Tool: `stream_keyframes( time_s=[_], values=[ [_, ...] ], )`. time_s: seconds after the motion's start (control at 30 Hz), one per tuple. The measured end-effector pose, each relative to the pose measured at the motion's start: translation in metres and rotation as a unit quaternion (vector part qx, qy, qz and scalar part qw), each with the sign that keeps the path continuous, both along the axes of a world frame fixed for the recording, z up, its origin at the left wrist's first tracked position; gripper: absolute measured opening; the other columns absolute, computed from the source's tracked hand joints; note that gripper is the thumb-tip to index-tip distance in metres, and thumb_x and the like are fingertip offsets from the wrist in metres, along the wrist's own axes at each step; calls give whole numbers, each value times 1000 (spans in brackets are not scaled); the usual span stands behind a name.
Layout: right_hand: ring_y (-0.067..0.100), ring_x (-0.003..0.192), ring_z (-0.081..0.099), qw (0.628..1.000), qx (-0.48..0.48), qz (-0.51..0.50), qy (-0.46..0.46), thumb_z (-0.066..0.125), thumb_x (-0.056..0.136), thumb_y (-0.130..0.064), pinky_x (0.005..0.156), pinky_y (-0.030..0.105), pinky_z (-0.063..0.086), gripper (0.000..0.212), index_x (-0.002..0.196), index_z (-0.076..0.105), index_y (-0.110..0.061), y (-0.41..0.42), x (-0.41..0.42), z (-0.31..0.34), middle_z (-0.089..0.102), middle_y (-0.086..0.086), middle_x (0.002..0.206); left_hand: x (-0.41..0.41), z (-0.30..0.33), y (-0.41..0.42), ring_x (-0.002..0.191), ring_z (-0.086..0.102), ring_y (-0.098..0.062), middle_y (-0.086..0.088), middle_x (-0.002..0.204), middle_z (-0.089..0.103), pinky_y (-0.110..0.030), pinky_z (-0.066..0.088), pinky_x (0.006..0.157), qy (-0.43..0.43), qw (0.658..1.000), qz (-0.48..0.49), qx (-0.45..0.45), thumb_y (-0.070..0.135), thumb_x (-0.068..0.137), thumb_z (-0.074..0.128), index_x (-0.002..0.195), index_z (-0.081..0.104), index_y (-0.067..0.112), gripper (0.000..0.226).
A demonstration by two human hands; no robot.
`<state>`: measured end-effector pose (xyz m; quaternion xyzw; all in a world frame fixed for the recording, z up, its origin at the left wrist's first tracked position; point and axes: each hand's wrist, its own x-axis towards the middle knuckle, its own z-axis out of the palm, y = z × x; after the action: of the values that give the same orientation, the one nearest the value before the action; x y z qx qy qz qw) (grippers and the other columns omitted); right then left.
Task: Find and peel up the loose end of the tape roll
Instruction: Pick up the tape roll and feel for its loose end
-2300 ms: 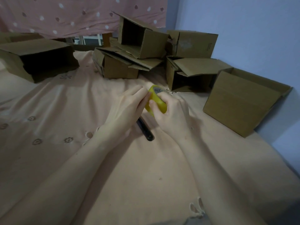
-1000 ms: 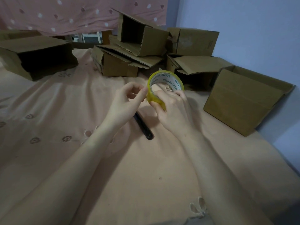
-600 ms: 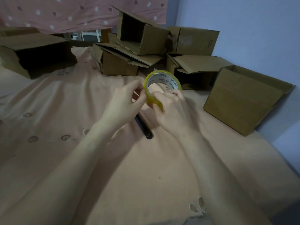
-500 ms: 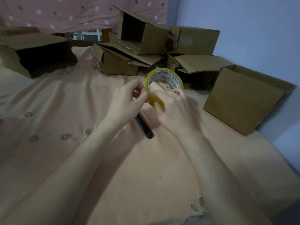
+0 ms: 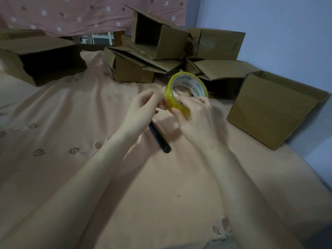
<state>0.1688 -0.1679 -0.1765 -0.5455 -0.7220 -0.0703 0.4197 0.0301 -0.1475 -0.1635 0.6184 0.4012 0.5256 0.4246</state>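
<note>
A little above the middle of the frame, a yellow tape roll (image 5: 186, 92) is held up on edge above the peach bedsheet (image 5: 75, 112), its open core turned toward the camera so the printed lettering on the inner cardboard ring shows. The right hand (image 5: 196, 119) grips the roll from below and from the right: the thumb presses on the outer yellow band at the lower edge while the other fingers curl over the rim and into the core. The left hand (image 5: 142, 108) comes in from the left with its fingers bunched close together, the tips meeting the left side of the roll's outer surface; whether they have caught a loose end I cannot tell. Under the two hands, a black pen-like object (image 5: 159, 139) lies slanted on the sheet. Brown cardboard boxes (image 5: 149, 51) are heaped across the upper part of the frame, and another box (image 5: 269, 108) leans at the right by the pale blue wall (image 5: 278, 24).
</note>
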Motion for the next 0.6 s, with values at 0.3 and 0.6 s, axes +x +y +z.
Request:
stream_keyframes(
  time_s=[0.3, 0.6],
  values=[
    [27, 86, 58, 1000, -14, 9, -25, 58, 82, -19, 88, 35, 38, 13, 94, 63, -20, 0, -2, -2, 69, 2, 84, 0, -1, 3, 69, 62, -13, -4, 68, 62, -18, 48, 67, -5, 1000, 7, -7, 45, 89, 58, 65, 55, 16, 37],
    [28, 86, 59, 1000, -11, 7, -25, 60, 84, -22, 86, 38, 40, 11, 93, 64, -18, -2, -2, -1, 70, 4, 83, -4, -7, 10, 65, 55, -5, -1, 70, 58, -14, 44, 63, 30, 999, -27, 33, 31, 96, 50, 83, 55, 9, 26]
  ],
)
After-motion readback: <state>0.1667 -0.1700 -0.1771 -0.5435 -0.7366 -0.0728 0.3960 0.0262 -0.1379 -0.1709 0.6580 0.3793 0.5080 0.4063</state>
